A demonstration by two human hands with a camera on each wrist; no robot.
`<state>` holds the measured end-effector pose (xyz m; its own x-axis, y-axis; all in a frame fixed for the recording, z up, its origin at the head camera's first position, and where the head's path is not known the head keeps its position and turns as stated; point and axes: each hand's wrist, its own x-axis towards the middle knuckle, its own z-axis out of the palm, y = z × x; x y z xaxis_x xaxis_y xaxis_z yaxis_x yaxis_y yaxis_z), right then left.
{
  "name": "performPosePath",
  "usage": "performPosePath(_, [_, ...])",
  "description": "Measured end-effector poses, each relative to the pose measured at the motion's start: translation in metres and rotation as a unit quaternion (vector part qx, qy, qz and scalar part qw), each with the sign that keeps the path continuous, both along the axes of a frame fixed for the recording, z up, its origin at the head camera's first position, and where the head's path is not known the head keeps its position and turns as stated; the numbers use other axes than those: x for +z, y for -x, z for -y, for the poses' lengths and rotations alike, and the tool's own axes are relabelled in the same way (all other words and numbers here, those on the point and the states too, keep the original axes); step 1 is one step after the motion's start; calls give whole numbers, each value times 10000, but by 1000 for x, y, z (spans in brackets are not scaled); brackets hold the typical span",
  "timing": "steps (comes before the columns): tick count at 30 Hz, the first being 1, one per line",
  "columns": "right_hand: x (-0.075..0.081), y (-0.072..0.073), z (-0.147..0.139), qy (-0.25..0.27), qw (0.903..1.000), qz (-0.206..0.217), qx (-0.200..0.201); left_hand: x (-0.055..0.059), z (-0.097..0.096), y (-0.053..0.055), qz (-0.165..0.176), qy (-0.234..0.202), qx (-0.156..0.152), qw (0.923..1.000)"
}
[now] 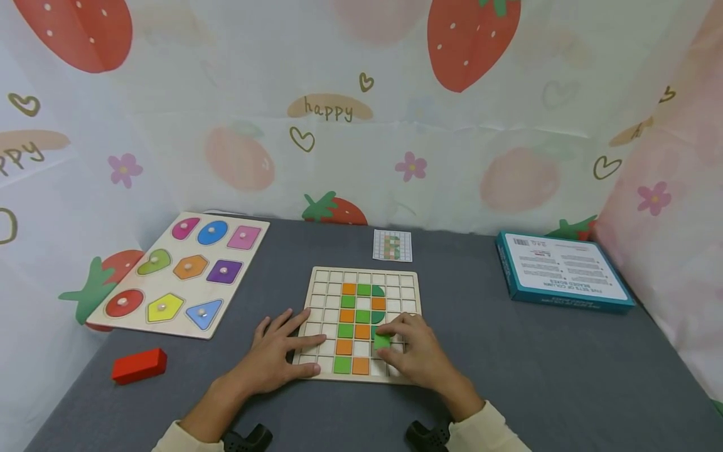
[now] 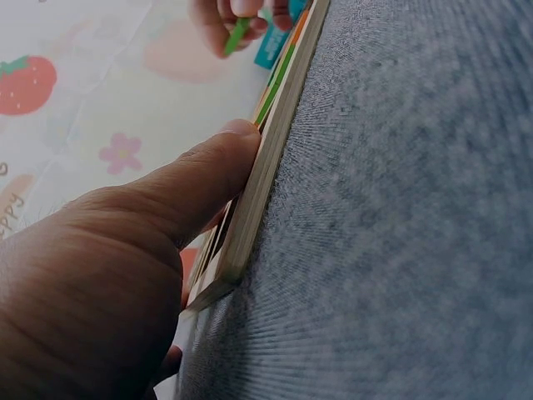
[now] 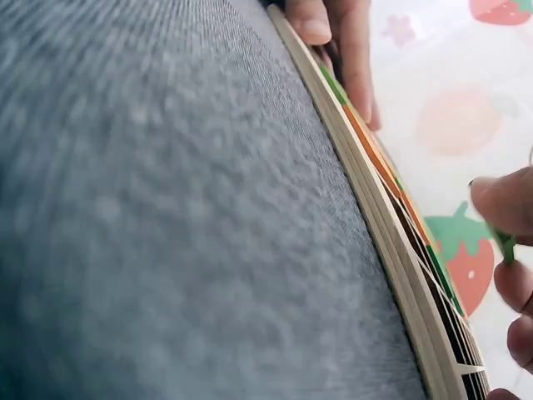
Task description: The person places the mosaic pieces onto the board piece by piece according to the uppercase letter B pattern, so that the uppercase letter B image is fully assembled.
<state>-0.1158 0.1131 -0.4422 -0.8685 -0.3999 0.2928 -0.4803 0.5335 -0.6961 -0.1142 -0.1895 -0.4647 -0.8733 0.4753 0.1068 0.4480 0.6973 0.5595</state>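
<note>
A wooden grid board (image 1: 408, 292) lies flat on the grey cloth, with orange, light green and dark green pieces in its middle columns. My left hand (image 1: 277, 358) rests on the board's left side with fingers spread; in the left wrist view its thumb (image 2: 221, 162) touches the rim. Between thumb and fingers my right hand (image 1: 420, 355) pinches a light green square tile (image 1: 382, 341) over the right part of the pattern. Both wrist views show this tile (image 2: 237, 36) held above the board. Some cells under the right hand are hidden.
Behind the board lies a small pattern card (image 1: 392, 245). A shape puzzle board (image 1: 186, 292) with knobbed pieces is at the left, with a red block (image 1: 139, 366) in front of it. To the right sits a teal box (image 1: 565, 270). Printed curtains (image 1: 361, 157) border the table.
</note>
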Motion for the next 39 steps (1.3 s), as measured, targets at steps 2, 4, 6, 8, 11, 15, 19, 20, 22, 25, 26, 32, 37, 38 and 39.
performPosePath(2, [-3,1,1,-75,10000,-16,-7,0,0,0,-11,-3,-1,10000])
performPosePath(4, [-5,1,2,-142,9999,-61,-14,0,1,0,-17,-14,5,10000])
performPosePath(6, [-7,2,2,-232,9997,-115,-15,1,1,0,-19,-40,5,10000])
performPosePath(8, [-8,2,3,-327,9994,-141,-9,1,1,0,-38,-59,10,10000])
performPosePath(11, [-10,2,3,-478,9988,-98,2,1,1,-1,-77,-72,9,9999])
performPosePath(15, [-10,2,3,-596,9982,-11,30,2,1,-2,-119,-90,17,9999])
performPosePath(19, [-9,1,4,-656,9978,9,40,2,0,-2,-136,-112,24,9998])
performPosePath(20, [-9,1,4,-665,9978,-3,39,2,0,-2,-133,-114,25,9998])
performPosePath(22, [-9,1,4,-644,9979,-18,38,1,0,-2,-148,-123,23,9998])
performPosePath(25, [-7,0,3,-573,9983,-88,26,0,-1,-2,-181,-125,9,9998])
performPosePath(26, [-6,0,3,-549,9984,-115,10,0,-1,-2,-153,-123,8,9998])
performPosePath(32, [4,-5,-4,-357,9990,-257,-115,1,-2,-2,-51,-88,-7,9999])
performPosePath(37, [13,-9,-14,-304,9993,-193,-124,2,-2,-2,-32,-67,14,10000])
performPosePath(38, [15,-10,-17,-299,9992,-213,-132,2,-1,-2,-33,-57,18,10000])
performPosePath(39, [16,-11,-19,-281,9992,-248,-142,2,-1,-2,-35,-54,18,10000])
